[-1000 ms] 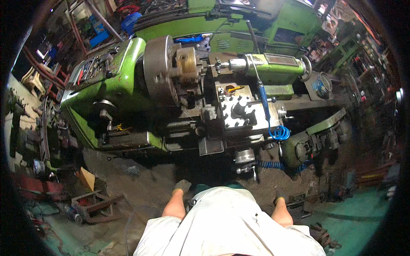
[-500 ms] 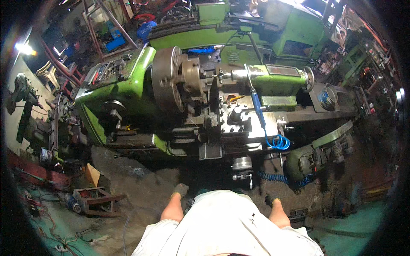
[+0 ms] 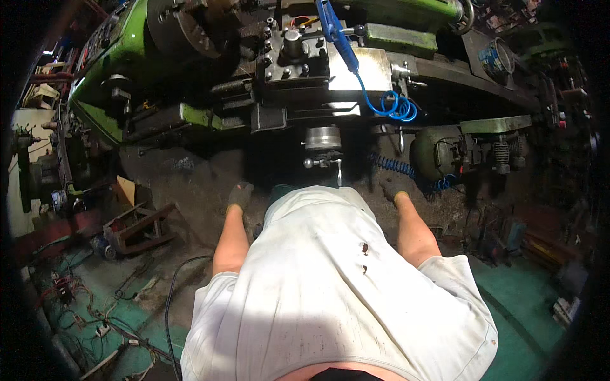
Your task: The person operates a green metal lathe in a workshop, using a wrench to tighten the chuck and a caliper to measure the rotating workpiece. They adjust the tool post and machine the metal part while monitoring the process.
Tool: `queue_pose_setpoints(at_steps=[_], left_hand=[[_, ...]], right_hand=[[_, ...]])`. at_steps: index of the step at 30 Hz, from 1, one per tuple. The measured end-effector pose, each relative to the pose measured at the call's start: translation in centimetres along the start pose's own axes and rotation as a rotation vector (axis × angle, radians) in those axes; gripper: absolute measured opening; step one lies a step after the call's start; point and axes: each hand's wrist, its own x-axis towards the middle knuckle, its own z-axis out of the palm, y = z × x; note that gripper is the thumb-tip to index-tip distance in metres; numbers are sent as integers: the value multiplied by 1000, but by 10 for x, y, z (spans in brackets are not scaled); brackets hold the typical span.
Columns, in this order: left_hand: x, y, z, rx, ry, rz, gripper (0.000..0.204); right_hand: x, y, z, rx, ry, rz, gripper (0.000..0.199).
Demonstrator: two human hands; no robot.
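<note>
My left hand, in a dark grey glove, hangs low beside my body. It is nearest to the dark floor in front of the lathe, and its fingers are too dim to make out. My right hand, also gloved, hangs on the other side near a dark blue coiled hose. Shadow hides its fingers. Between the hands and ahead, a metal handwheel with a crank sticks out from the green lathe. A blue air gun lies across the carriage by the tool post.
The big chuck is at the upper left. A rounded green tank-like machine stands at the right under the lathe. To my left are a rusty metal frame and a black cable; tangled wires lie on the green floor.
The view has tipped down, so the lathe sits higher in the picture and more of my white shirt shows. Both hands still hang at my sides.
</note>
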Motion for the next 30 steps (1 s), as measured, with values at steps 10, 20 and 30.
queue_pose_setpoints(at_steps=[10, 20, 30], left_hand=[[-22, -7, 33, 86, 89, -77, 51], [0, -18, 9, 542, -274, -89, 54], [81, -43, 29, 150, -216, 85, 42]], right_hand=[[7, -29, -30, -212, -54, -120, 51], [16, -5, -4, -216, 42, -198, 50], [29, 99, 96, -324, 192, -130, 40]])
